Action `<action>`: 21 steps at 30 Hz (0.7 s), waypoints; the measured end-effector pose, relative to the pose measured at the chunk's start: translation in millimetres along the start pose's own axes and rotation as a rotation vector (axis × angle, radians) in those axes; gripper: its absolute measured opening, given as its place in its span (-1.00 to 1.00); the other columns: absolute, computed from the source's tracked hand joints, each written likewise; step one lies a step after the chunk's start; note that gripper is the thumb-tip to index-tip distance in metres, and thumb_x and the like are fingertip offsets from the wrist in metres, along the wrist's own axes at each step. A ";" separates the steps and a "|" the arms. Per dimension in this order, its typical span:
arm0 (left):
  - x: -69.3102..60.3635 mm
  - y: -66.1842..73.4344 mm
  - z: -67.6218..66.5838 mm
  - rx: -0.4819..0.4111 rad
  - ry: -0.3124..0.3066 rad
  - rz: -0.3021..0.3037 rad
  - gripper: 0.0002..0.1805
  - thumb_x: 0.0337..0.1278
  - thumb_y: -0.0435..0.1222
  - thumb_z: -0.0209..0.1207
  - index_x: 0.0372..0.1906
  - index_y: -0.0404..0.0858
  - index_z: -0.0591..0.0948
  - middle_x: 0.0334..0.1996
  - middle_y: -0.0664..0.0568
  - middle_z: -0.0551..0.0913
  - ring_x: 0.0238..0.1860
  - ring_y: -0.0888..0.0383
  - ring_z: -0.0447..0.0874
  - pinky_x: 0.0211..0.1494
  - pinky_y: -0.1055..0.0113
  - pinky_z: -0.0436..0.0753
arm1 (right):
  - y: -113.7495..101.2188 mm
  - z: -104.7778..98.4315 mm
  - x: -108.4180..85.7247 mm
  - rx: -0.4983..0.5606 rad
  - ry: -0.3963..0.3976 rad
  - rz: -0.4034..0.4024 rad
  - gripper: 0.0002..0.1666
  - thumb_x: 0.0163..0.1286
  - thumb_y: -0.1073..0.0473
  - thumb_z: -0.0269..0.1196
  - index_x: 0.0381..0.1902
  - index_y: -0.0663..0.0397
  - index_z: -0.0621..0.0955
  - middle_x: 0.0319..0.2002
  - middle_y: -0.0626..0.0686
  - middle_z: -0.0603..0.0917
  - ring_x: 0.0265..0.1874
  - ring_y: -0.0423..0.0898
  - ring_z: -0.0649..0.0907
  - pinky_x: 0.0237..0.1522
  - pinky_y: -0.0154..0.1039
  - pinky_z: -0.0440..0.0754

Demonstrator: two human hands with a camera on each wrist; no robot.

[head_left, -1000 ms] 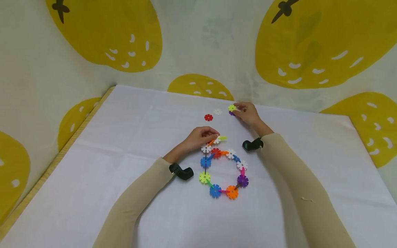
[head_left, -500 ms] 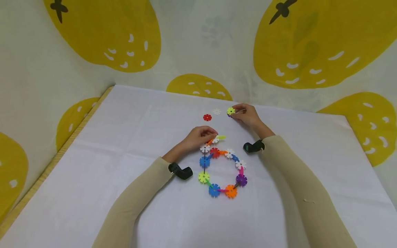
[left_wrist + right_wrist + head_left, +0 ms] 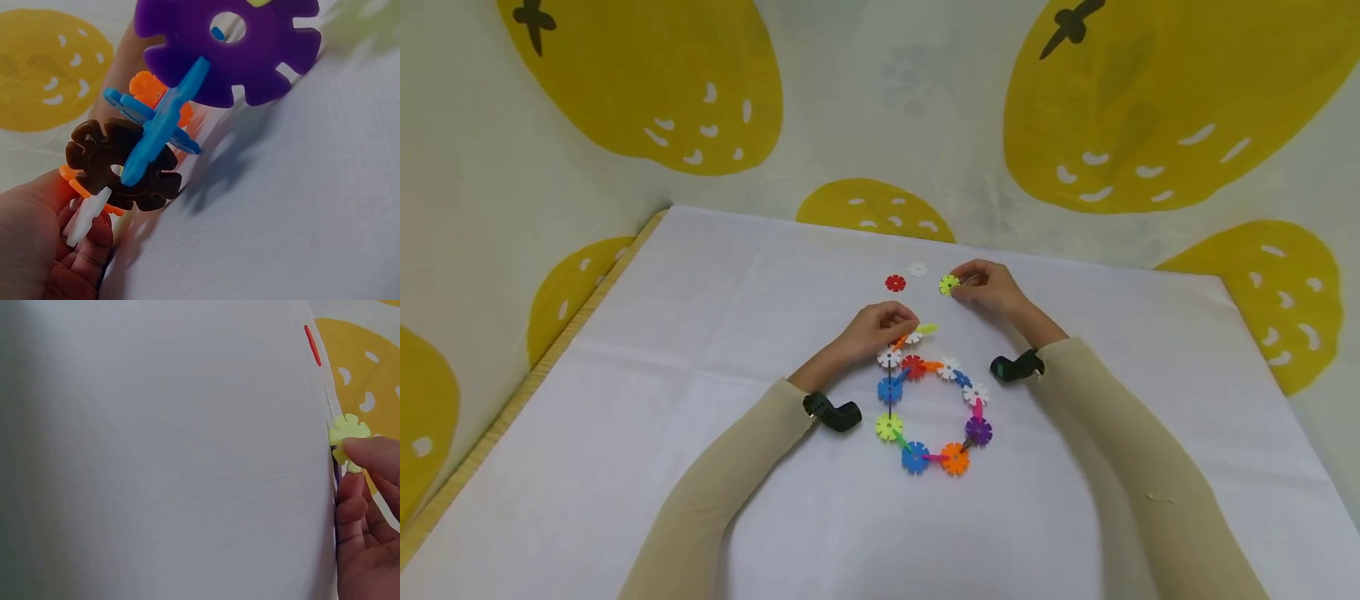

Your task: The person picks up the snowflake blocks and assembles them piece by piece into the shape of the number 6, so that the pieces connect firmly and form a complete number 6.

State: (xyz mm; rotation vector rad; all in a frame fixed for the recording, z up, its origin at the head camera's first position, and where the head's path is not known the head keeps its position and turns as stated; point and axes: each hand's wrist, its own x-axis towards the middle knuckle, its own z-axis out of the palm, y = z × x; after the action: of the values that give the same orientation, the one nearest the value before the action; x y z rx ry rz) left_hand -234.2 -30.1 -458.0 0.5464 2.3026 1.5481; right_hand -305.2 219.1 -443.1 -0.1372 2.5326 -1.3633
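Observation:
A chain of notched snowflake discs in mixed colours lies in a ring on the white cloth, including an orange disc (image 3: 955,459), a purple disc (image 3: 978,431) and a blue disc (image 3: 915,457). At its far end my left hand (image 3: 870,332) pinches the chain by a white disc (image 3: 913,337), beside a yellow-green disc (image 3: 928,329) seen edge-on. Close up in the left wrist view, a brown disc (image 3: 94,150) stands near the fingers. My right hand (image 3: 992,288) pinches a loose yellow-green disc (image 3: 349,430) between thumb and finger. A purple edge (image 3: 337,472) shows beneath it in the right wrist view.
Toward the back lie a loose red disc (image 3: 896,283) and a loose white disc (image 3: 918,270). White cloth (image 3: 700,333) covers the table, whose wooden edge (image 3: 535,375) shows on the left. Behind it hangs a fabric (image 3: 865,108) with yellow fruit shapes.
My right hand has brought the yellow-green disc slightly nearer and to the left, and the purple below it is now hidden in the head view. My left hand keeps its hold on the chain.

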 end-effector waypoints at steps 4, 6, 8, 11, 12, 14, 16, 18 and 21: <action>0.4 -0.4 -2.0 0.013 -0.014 0.030 -0.72 0.37 -0.24 0.14 0.03 -0.32 0.64 -0.14 -0.07 0.70 -0.30 0.17 0.55 -0.20 0.48 0.54 | -1.3 -1.0 -5.5 0.014 -0.016 0.014 -0.60 0.32 0.11 0.34 0.01 0.24 0.55 -0.22 0.07 0.59 -0.35 -0.08 0.51 -0.38 -0.43 0.52; 0.2 -0.4 -2.6 0.020 -0.019 0.041 -0.72 0.38 -0.25 0.14 0.04 -0.32 0.65 -0.12 -0.07 0.71 -0.30 0.17 0.54 -0.20 0.49 0.53 | -0.5 -1.7 -7.8 0.029 -0.026 0.019 -0.59 0.32 0.09 0.34 -0.01 0.24 0.55 -0.25 0.05 0.60 -0.36 -0.09 0.53 -0.37 -0.43 0.52; -0.3 0.2 -3.1 0.022 -0.020 0.044 -0.72 0.38 -0.25 0.14 0.03 -0.32 0.66 -0.11 -0.07 0.71 -0.29 0.17 0.54 -0.19 0.50 0.52 | 1.1 -2.4 -9.8 0.044 -0.036 0.008 -0.57 0.32 0.07 0.35 0.02 0.22 0.55 -0.25 0.04 0.60 -0.38 -0.11 0.54 -0.36 -0.43 0.53; -0.6 0.6 -3.7 0.017 -0.015 0.044 -0.72 0.37 -0.25 0.14 0.02 -0.33 0.66 -0.12 -0.07 0.71 -0.29 0.16 0.54 -0.19 0.50 0.52 | 3.1 -3.1 -13.7 0.061 -0.059 -0.027 -0.54 0.33 0.09 0.34 0.13 0.15 0.56 -0.24 0.07 0.61 -0.39 -0.12 0.56 -0.33 -0.42 0.55; -0.6 0.7 -4.0 0.018 -0.012 0.045 -0.72 0.37 -0.25 0.14 0.02 -0.33 0.66 -0.12 -0.07 0.71 -0.29 0.16 0.54 -0.19 0.50 0.52 | 3.5 -3.0 -14.8 0.060 -0.066 -0.041 -0.52 0.34 0.10 0.33 0.17 0.13 0.56 -0.23 0.09 0.61 -0.40 -0.12 0.56 -0.32 -0.43 0.55; -0.2 0.4 -4.6 0.017 -0.005 0.050 -0.72 0.36 -0.26 0.15 0.01 -0.34 0.66 -0.13 -0.08 0.71 -0.31 0.16 0.55 -0.20 0.50 0.53 | 4.0 -3.0 -17.5 0.076 -0.078 -0.045 -0.52 0.37 0.12 0.30 0.21 0.09 0.55 -0.23 0.10 0.60 -0.39 -0.13 0.57 -0.30 -0.43 0.57; -0.2 0.0 -5.1 0.021 0.002 0.051 -0.73 0.36 -0.26 0.16 0.00 -0.35 0.66 -0.15 -0.09 0.71 -0.32 0.17 0.54 -0.21 0.49 0.53 | 4.3 -3.1 -20.1 0.098 -0.091 -0.032 -0.52 0.39 0.12 0.27 0.23 0.11 0.55 -0.25 0.07 0.60 -0.39 -0.14 0.58 -0.28 -0.43 0.58; -0.6 -0.1 -5.2 0.022 0.008 0.046 -0.73 0.36 -0.26 0.16 -0.01 -0.35 0.66 -0.16 -0.10 0.71 -0.33 0.18 0.54 -0.21 0.49 0.53 | 5.0 -3.0 -21.8 0.133 -0.103 -0.015 -0.53 0.40 0.14 0.26 0.22 0.17 0.54 -0.27 0.04 0.61 -0.39 -0.15 0.59 -0.29 -0.43 0.59; -1.7 0.1 -4.9 0.019 0.013 0.034 -0.73 0.35 -0.26 0.16 -0.01 -0.35 0.66 -0.17 -0.10 0.71 -0.34 0.19 0.54 -0.21 0.49 0.53 | 4.5 -2.6 -26.0 0.193 -0.125 0.006 -0.54 0.41 0.17 0.25 0.19 0.26 0.52 -0.31 0.00 0.64 -0.43 -0.18 0.62 -0.31 -0.42 0.61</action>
State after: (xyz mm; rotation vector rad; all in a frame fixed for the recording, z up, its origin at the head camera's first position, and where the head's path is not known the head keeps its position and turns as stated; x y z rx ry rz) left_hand -234.9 -34.9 -456.1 0.5852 2.3318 1.5512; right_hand -280.7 229.0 -440.7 -0.1716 2.2853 -1.5372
